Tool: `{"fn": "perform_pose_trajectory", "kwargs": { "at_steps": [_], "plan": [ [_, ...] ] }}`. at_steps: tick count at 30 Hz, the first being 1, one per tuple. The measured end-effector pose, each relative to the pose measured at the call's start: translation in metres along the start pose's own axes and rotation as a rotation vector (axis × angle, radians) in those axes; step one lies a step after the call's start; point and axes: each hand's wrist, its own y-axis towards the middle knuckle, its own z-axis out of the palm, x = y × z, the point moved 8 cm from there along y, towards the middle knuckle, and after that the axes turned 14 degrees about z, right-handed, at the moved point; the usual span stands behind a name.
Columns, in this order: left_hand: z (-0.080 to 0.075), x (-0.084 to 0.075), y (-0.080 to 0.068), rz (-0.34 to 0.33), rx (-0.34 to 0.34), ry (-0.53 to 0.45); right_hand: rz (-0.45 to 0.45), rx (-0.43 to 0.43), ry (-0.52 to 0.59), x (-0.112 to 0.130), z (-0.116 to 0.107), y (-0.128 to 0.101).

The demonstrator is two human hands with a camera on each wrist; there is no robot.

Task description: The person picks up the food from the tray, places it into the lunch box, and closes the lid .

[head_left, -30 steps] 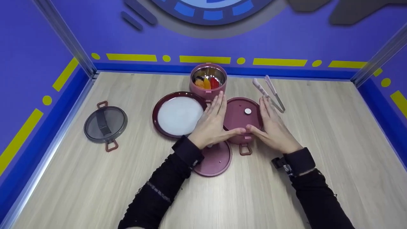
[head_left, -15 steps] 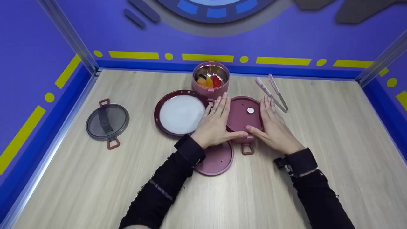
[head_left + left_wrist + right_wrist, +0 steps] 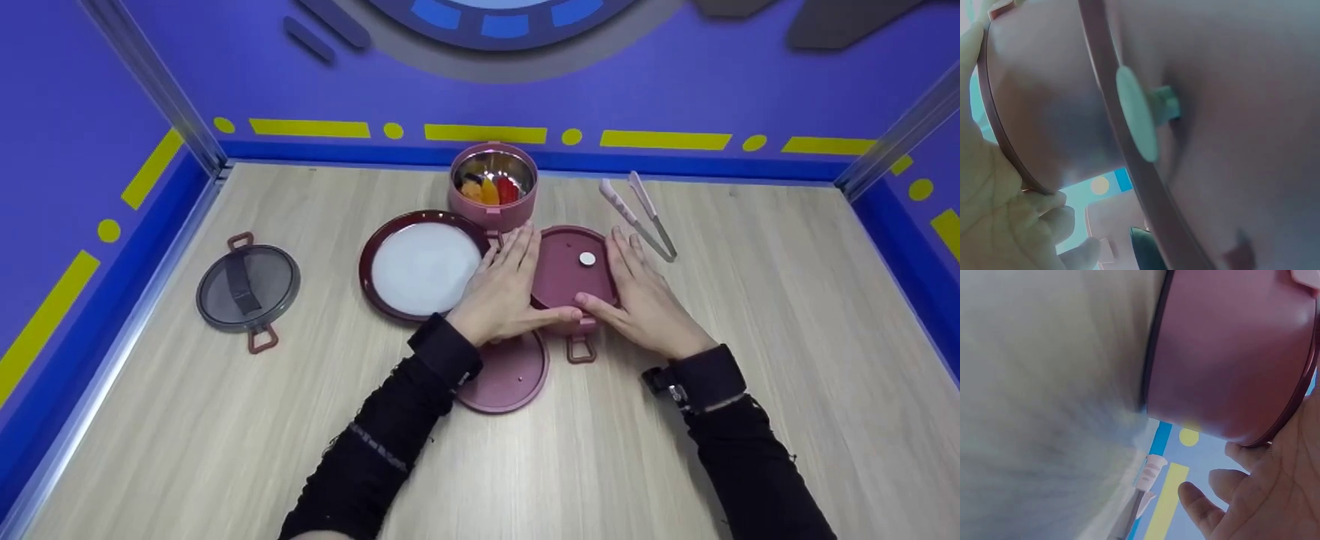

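Note:
A round maroon-pink lunch pot [image 3: 559,325] with its lid [image 3: 570,274] on stands between my hands. The lid has a small white button [image 3: 587,259]. My left hand [image 3: 501,296] lies against the pot's left rim, and my right hand [image 3: 646,307] against its right rim. Both hands have long, fairly straight fingers, with the thumbs reaching toward each other over the front edge. A second pink lid [image 3: 510,375] lies under my left wrist; its pale knob [image 3: 1143,112] shows in the left wrist view. In the right wrist view, the pot's wall [image 3: 1230,354] meets my palm [image 3: 1280,489].
A white plate [image 3: 427,268] with a dark red rim sits left of my left hand. Behind stands an open pink pot [image 3: 493,214] holding colourful food pieces. Tongs [image 3: 652,225] lie at the right. A grey lid [image 3: 247,289] with handles lies far left.
The hands keep the same place around the pot; the right fingers lie slightly closer to the rim. The whole view has shifted slightly with the head.

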Motion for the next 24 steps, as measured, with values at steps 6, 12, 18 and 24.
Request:
{"fn": "perform_pose_trajectory", "kwargs": {
  "at_steps": [6,12,18,24],
  "plan": [
    [0.0002,0.0014,0.0001,-0.013,0.038,-0.006,-0.002,0.031,0.006,0.0024,0.0008,0.0009],
    [-0.0013,0.0,0.0043,-0.013,0.08,0.003,-0.007,0.058,0.012,0.0011,0.0002,0.002],
    [0.0014,0.002,0.0044,-0.028,0.069,-0.024,0.014,0.059,0.026,-0.0009,0.0008,0.002],
    [0.0021,0.0016,0.0027,-0.005,0.076,-0.065,0.026,0.085,0.028,-0.0046,0.0014,0.0011]
  ]
}}
